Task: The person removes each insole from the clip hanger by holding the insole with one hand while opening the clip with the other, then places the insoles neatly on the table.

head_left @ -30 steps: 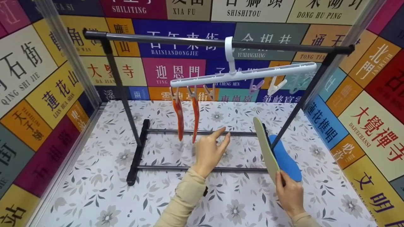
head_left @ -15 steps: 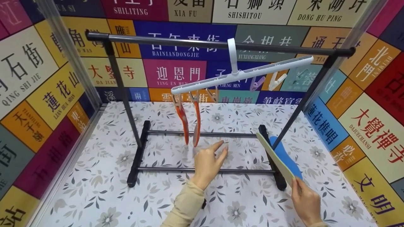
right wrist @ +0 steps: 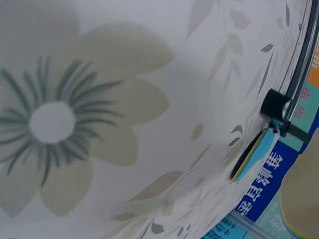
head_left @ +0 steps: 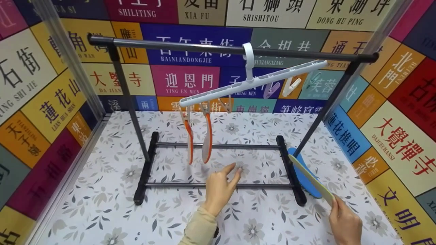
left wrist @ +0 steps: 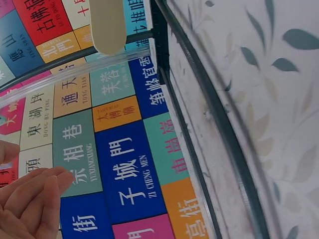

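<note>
Head view: the right hand (head_left: 345,217) pinches the near end of a pale insole (head_left: 314,183) between thumb and fingers, low at the right. The insole slants away towards the rack (head_left: 204,48); its far end lies in front of the right post's base, contact undetermined. Left hand (head_left: 219,189) is unloaded, thumb and forefinger apart, raised over the rack's lower bars.

A blue insole (head_left: 307,186) lies on the floral bench (head_left: 163,221) beside the rack's right foot, partly covered from sight by the pale one. The white hanger (head_left: 224,92) hooks over the top rail, tilted, its left end lower. Two orange insoles (head_left: 207,139) hang from clips near that end. A lilac clip (head_left: 271,90) and a white clip (head_left: 291,85) are on the right half. Right wrist view shows the pale insole cut off at the edge.
</note>
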Demonstrator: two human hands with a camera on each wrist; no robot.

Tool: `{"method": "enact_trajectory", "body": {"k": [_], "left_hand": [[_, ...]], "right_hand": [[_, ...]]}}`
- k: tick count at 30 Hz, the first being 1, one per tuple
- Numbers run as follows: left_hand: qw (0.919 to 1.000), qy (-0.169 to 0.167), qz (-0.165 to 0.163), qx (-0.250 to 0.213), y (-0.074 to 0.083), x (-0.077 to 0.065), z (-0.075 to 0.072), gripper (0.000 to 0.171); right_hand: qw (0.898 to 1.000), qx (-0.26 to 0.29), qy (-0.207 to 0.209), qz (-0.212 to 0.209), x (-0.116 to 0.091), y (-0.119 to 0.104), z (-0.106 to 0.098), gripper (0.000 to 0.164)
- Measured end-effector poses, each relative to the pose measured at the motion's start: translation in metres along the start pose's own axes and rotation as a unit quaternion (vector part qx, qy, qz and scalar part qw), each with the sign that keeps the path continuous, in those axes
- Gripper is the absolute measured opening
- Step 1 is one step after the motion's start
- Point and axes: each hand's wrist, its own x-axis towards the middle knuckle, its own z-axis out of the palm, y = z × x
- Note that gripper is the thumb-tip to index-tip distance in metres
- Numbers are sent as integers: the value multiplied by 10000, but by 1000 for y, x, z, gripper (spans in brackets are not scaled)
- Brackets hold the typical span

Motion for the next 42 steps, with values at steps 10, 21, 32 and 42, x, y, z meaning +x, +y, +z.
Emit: {"method": "enact_trajectory", "body": {"k": [10,21,32,42], "left_hand": [[9996,-29,-267,103,-11,-8,0,24],[9993,78,-279,226,-14,-6,-4,24],[9991,202,-179,319,-17,-5,-10,24],[9990,176,-225,341,-19,-10,-9,24]], "right_hand": [[9985,-330,-176,406,2,25,1,19],[9907,-640,-788,908,23,38,4,24],[9908,-614,-788,911,36,48,15,24],[9935,-494,-989,288,54,45,52,22]]}}
